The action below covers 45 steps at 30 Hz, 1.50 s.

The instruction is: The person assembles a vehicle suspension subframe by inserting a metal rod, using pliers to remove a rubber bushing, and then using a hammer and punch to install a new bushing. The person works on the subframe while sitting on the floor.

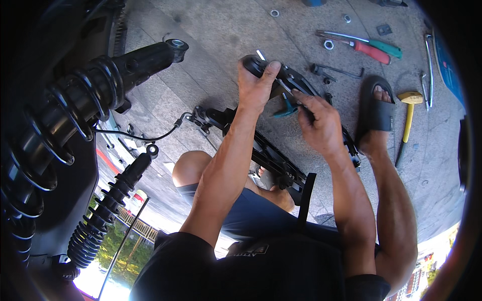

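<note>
A black metal frame (pixel 273 159), shaped like a swingarm, lies across the ground between my legs. My left hand (pixel 254 91) is wrapped around its rounded far end, thumb on top. A short silver rod (pixel 260 54) sticks out past that end. In my right hand (pixel 321 125) is a thin-shafted tool (pixel 285 86), looking like a screwdriver, its dark handle mostly covered by my fingers. The shaft points toward the end under my left hand; its tip is hidden. Beside the frame lies a teal-handled tool (pixel 286 109).
Right of the frame lie a red screwdriver (pixel 371 51), a green screwdriver (pixel 385 48), a nut (pixel 328 44), a hex key (pixel 346 72) and a yellow hammer (pixel 411 99). Black coil-spring shock absorbers (pixel 93 90) rise on the left. A cable (pixel 143 137) runs to the frame.
</note>
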### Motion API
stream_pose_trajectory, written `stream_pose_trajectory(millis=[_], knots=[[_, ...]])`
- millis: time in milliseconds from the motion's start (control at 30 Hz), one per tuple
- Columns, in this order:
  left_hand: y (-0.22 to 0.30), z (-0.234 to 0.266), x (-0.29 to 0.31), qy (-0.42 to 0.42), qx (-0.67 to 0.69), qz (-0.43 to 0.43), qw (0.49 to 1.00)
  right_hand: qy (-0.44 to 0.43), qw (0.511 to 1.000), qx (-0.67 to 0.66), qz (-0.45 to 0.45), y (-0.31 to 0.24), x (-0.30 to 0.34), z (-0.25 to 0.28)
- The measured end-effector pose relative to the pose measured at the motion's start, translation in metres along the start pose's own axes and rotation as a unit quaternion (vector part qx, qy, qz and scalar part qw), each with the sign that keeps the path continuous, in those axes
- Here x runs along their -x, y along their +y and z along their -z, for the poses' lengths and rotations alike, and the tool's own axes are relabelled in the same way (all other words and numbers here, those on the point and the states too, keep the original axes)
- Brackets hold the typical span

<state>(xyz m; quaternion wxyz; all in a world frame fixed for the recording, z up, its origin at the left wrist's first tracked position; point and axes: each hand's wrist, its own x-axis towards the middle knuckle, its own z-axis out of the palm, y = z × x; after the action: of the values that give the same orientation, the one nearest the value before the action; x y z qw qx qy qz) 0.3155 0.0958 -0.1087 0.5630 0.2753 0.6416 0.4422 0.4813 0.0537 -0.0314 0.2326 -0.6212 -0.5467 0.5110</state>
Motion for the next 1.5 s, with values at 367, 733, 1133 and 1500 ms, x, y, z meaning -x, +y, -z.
stream_pose_trajectory(millis=[367, 733, 1133, 1500], knots=[[0.004, -0.002, 0.004, 0.022, -0.017, 0.021, 0.999, -0.087, 0.995, 0.046, 0.023, -0.016, -0.024, 0.031], [0.004, -0.003, 0.004, 0.029, -0.056, 0.000, 0.998, -0.082, 0.995, 0.049, 0.021, -0.027, -0.028, 0.031], [-0.010, 0.004, 0.001, 0.004, 0.013, 0.020, 1.000, 0.096, 0.993, 0.052, -0.054, -0.033, 0.024, -0.057], [-0.006, 0.009, -0.004, 0.015, 0.103, 0.118, 0.988, -0.004, 0.996, 0.092, -0.020, -0.024, -0.011, 0.010]])
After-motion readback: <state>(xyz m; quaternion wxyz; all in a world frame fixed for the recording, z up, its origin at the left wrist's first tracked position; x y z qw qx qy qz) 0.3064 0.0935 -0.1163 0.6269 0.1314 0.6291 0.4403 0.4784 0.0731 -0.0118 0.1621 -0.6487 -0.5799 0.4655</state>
